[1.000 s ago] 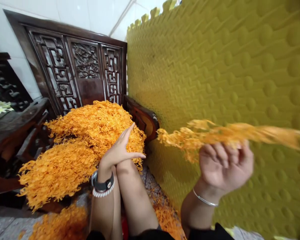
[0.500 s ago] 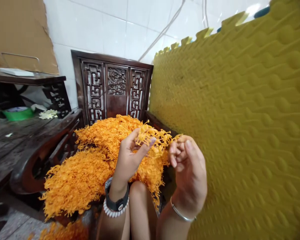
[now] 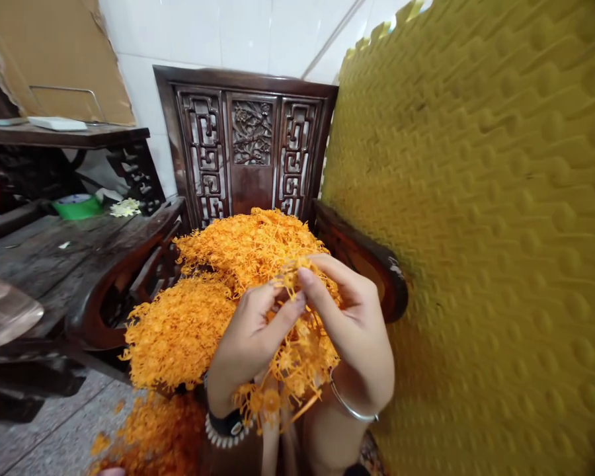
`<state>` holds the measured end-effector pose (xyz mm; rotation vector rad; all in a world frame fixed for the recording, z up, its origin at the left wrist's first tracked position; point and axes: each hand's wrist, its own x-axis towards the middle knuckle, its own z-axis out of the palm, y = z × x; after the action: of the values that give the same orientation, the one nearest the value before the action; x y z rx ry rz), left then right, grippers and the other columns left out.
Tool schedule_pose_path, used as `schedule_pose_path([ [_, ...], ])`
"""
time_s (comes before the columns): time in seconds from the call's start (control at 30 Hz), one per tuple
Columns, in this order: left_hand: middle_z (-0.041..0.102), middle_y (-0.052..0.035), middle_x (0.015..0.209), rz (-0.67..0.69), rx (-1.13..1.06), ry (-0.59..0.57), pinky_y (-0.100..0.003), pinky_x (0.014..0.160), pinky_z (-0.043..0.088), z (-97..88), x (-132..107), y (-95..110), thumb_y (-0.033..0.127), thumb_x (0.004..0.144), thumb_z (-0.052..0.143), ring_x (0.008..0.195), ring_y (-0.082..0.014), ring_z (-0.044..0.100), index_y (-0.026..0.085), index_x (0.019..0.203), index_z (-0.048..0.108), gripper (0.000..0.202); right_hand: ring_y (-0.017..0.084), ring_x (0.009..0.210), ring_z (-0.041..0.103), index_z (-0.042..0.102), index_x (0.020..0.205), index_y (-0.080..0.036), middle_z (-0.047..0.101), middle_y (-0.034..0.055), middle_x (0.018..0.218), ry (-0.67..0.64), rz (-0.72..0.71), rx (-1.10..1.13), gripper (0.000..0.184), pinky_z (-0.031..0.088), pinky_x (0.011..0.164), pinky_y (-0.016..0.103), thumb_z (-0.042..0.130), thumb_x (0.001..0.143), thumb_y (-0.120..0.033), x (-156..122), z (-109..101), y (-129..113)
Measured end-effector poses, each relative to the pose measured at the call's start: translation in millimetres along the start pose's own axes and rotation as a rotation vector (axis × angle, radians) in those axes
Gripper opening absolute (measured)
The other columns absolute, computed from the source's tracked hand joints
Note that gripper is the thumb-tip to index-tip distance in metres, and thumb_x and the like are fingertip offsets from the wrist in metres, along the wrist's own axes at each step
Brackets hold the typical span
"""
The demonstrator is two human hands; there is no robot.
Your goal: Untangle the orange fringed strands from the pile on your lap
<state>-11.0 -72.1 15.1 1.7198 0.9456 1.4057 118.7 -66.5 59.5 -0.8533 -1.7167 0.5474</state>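
Observation:
Both hands meet in front of me over an orange plastic sprig bunch (image 3: 292, 363) that hangs down between them. My left hand (image 3: 248, 344), with a dark watch and a bead bracelet at the wrist, pinches its top. My right hand (image 3: 357, 324), wearing a thin silver bangle, grips the same bunch with closed fingers from the right. Behind the hands a big heap of orange sprigs (image 3: 218, 284) covers the seat of a carved dark wooden chair (image 3: 250, 142).
A tall yellow-green foam mat (image 3: 486, 231) stands close on the right. A dark wooden table (image 3: 44, 244) with a green dish (image 3: 77, 206) is at left. More orange sprigs (image 3: 143, 430) lie on the tiled floor below the chair.
My right hand swung a blurred orange bunch in from the right and brought it to the left hand. Both hands now grip it together, and the view has shifted left and closer.

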Motion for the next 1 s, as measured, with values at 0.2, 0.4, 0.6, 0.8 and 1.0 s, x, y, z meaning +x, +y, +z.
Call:
schedule_pose_path([
  [0.2,0.054,-0.0071,0.111,0.185,0.2,0.259,-0.036,0.095,0.033,0.6,-4,8,0.054,0.089,0.036,0.11,-0.0224,0.046,0.024,0.112,0.051,0.041,0.011,0.075,0.053,0.057,0.078,-0.02,0.055,-0.0015,0.077,-0.031,0.037,0.056,0.008,0.042,0.071,0.024,0.055,0.085,-0.021,-5,-1,5],
  [0.4,0.043,0.0019,0.069,0.085,0.075,0.077,-0.027,0.062,0.034,7.0,5,9,0.043,0.087,0.05,0.066,-0.0136,0.042,0.021,0.077,0.046,0.024,0.009,0.058,0.043,0.049,0.062,-0.018,0.046,-0.004,0.06,-0.232,0.092,0.022,0.022,0.035,0.057,0.023,0.053,0.084,-0.023,-13,-7,7],
  [0.6,0.033,0.0036,0.057,-0.01,-0.492,-0.068,-0.023,0.05,0.027,15.9,5,9,0.035,0.09,0.047,0.053,-0.0089,0.03,0.018,0.06,0.039,0.035,0.008,0.049,0.037,0.044,0.051,-0.017,0.04,-0.0041,0.049,-0.337,0.13,0.227,0.037,0.033,0.05,0.023,0.055,0.083,-0.031,-16,-13,8],
  [0.8,0.033,0.0047,0.052,-0.186,-0.929,0.128,-0.019,0.042,0.027,30.7,11,11,0.038,0.083,0.057,0.046,-0.0069,0.031,0.018,0.06,0.041,0.035,0.009,0.054,0.042,0.056,0.07,-0.018,0.049,-0.0026,0.061,-0.422,0.065,0.485,0.013,0.035,0.052,0.023,0.057,0.081,-0.026,-13,-22,13],
  [1.0,0.029,0.0058,0.049,-0.151,-0.998,0.196,-0.018,0.04,0.028,30.0,22,7,0.041,0.079,0.062,0.043,-0.006,0.027,0.017,0.057,0.042,0.038,0.008,0.044,0.033,0.05,0.059,-0.018,0.04,-0.0041,0.05,-0.405,0.211,0.797,0.027,0.024,0.041,0.024,0.056,0.079,-0.035,-6,-7,28],
])
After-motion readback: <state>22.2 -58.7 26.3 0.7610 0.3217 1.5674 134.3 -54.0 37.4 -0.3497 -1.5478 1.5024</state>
